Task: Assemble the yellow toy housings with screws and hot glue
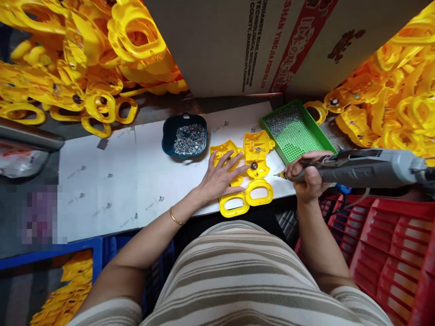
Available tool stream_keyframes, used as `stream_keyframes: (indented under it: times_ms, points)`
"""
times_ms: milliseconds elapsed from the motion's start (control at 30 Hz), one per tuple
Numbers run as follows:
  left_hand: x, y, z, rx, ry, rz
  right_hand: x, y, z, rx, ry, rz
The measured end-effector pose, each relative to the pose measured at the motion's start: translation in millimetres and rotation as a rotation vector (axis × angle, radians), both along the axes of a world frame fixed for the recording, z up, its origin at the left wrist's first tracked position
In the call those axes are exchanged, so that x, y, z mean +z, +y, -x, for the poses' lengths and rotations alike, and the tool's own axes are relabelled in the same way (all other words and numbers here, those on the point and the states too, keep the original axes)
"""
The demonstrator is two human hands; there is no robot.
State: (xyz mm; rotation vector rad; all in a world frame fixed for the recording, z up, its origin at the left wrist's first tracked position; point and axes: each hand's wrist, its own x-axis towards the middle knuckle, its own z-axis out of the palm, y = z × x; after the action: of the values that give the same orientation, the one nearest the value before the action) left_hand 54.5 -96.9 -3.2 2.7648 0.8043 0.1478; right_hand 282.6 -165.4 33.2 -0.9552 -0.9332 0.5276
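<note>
My left hand [224,175] lies spread over one half of a yellow plastic toy shell [234,204], its fingertips reaching toward a matching half. That second yellow shell half [258,156] rests beside it, hollow side up, with thin wires and a small round dark part inside. Both halves have a loop handle pointing toward me. In my right hand [309,174] is a grey electric screwdriver [367,167], held level with its thin bit pointing left. The bit's tip is just right of the second shell half, apart from it.
A dark green bowl [167,136] of small metal parts and a green perforated tray [314,124] of screws stand on the white board [98,181]. Yellow shells pile up at left [78,68] and right [401,99]. Behind is a cardboard box [217,50]; a red crate [384,244] stands at right.
</note>
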Motion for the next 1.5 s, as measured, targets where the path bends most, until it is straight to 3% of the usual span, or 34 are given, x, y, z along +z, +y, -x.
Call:
stream_keyframes:
  times_ms: [167, 233, 300, 367, 467, 567, 767, 1000, 1233, 1500]
  points:
    - [8.8, 15, 8, -0.017, -0.080, -0.066, 8.6, -15, -2, -0.019, 0.023, 0.006]
    - [17.1, 34, 23, 0.182, -0.144, -0.137, 12.7, -22, -4, -0.015, 0.035, -0.008]
    - [23.9, 62, 41, 0.506, -0.124, -0.169, 15.3, -28, -5, -0.012, 0.039, -0.020]
    - [26.6, 91, 57, 0.640, 0.025, -0.098, 16.0, -32, -6, -0.021, 0.033, -0.028]
    - [23.4, 120, 69, 0.587, 0.187, 0.103, 14.4, -36, -6, -0.046, 0.030, 0.004]
    - [17.3, 127, 70, 0.607, 0.156, 0.199, 12.5, -38, -4, -0.076, 0.029, 0.026]
    - [12.0, 119, 70, 0.669, 0.012, 0.147, 11.5, -40, -2, -0.082, 0.007, 0.047]
    - [12.2, 126, 74, 0.567, 0.131, 0.152, 11.0, -40, 0, -0.071, -0.001, 0.004]
    - [15.4, 123, 72, 0.673, 0.043, 0.240, 7.5, -43, 3, -0.044, -0.015, 0.004]
    - [21.8, 121, 67, 0.711, 0.141, 0.107, 9.4, -44, 3, -0.022, -0.011, 0.032]
